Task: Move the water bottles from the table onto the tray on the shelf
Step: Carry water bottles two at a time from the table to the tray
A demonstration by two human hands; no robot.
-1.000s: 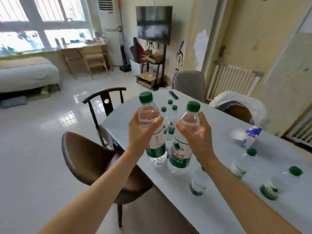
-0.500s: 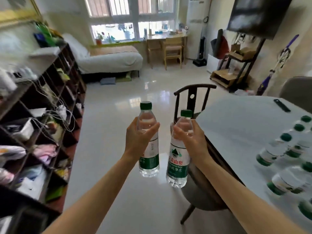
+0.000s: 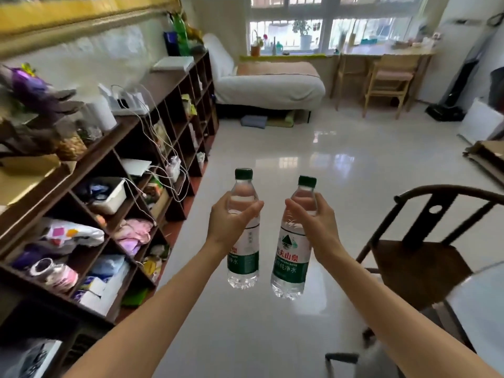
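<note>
The view has been swung away from the desk (image 3: pixel 480 301) toward the shelf (image 3: pixel 114 165), so the carry is judged half done. One water bottle (image 3: pixel 243 241) is gripped upright by the left hand (image 3: pixel 231 222), another bottle (image 3: pixel 293 252) by the right hand (image 3: pixel 313 225), over the floor. No tray can be made out.

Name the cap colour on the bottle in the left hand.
Dark green cap, on the bottle the left hand grips; head view.

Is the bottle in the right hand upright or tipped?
Nearly upright. The bottle hangs in the right hand, green cap on top, leaning slightly.
</note>
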